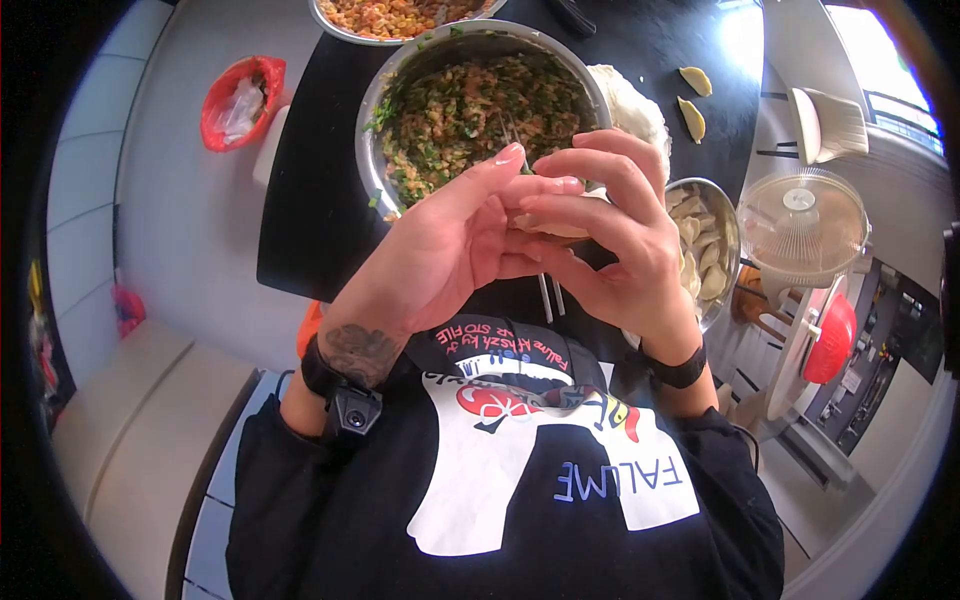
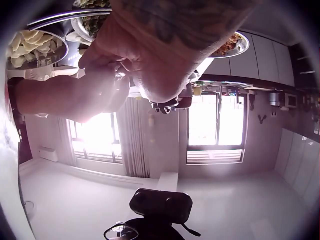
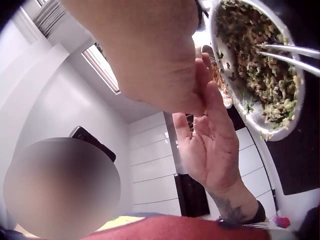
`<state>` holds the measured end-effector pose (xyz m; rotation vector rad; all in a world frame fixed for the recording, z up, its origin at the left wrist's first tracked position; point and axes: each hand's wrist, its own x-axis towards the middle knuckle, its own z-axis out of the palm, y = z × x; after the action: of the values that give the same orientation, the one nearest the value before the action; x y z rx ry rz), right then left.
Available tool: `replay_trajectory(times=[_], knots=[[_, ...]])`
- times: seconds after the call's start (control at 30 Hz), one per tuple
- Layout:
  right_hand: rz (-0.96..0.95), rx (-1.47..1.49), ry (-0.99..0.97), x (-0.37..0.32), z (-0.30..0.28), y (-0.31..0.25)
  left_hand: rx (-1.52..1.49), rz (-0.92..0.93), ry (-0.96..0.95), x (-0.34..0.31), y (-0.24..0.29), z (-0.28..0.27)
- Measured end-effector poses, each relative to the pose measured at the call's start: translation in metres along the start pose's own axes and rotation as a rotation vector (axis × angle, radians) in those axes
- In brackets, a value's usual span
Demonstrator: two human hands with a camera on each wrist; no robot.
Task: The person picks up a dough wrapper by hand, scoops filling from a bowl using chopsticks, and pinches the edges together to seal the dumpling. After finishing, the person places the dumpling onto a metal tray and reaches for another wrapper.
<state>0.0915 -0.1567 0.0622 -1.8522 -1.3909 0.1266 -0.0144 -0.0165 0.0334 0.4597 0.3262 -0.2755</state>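
In the head view, the left hand [image 1: 462,228] and right hand [image 1: 628,225] meet with fingers bent around a pale dumpling [image 1: 552,228], both gripping it; the fingers partly cover it, just above centre. Reading the clock from the hands, a metal mixing bowl [image 1: 366,130] of green-flecked filling [image 1: 470,105] stands at 11 o'clock on the black desk [image 1: 305,235], with a second bowl [image 1: 400,42] of orange filling [image 1: 390,15] beyond it. Metal chopsticks [image 1: 546,298] run beneath the hands, their tips in the green-flecked filling and their handles showing at 6 o'clock. White dough [image 1: 635,108] lies at 1 o'clock beside the mixing bowl, two yellow crescent pieces [image 1: 692,118] farther out between 1 and 2, and a metal bowl [image 1: 736,255] of dumplings [image 1: 708,255] at 3. A fan [image 1: 800,215] stands beyond that bowl, and a red-lined bin [image 1: 222,125] is at 10. In the left wrist view, the hands come together toward 11 o'clock of the frame, the bowl of dumplings at 10; the held dumpling cannot be made out. In the right wrist view, the hands touch near the centre, again hiding the dumpling; the mixing bowl sits at 2 o'clock with the chopstick tips inside.
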Motion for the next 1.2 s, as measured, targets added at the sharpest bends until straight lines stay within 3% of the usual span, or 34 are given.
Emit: replay_trajectory(times=[0.3,0.4,0.47,0.5,0.6,0.9,1.0,1.2], knots=[[-0.125,-0.114,-0.107,-0.003,-0.001,0.015,-0.071,0.024,-0.032,0.001,-0.001,0.002],[0.004,0.066,-0.041,-0.001,-0.006,0.006,0.039,0.019,-0.005,-0.001,0.000,0.004],[0.329,0.382,0.136,-0.008,-0.006,0.005,0.017,0.049,-0.005,-0.002,0.000,0.003],[0.505,0.642,0.131,-0.016,-0.008,0.011,-0.006,0.076,-0.007,-0.001,0.000,0.003],[0.737,0.953,0.107,-0.022,-0.010,0.010,0.017,0.100,0.014,-0.002,0.002,0.004],[0.771,1.161,0.322,-0.027,-0.003,0.011,0.181,0.084,0.058,-0.003,0.007,-0.001],[0.773,1.204,0.323,-0.028,-0.004,0.014,0.351,0.089,0.121,-0.002,0.005,-0.009],[0.787,1.308,0.324,-0.026,-0.004,0.009,0.365,0.201,0.231,-0.002,0.000,-0.006]])
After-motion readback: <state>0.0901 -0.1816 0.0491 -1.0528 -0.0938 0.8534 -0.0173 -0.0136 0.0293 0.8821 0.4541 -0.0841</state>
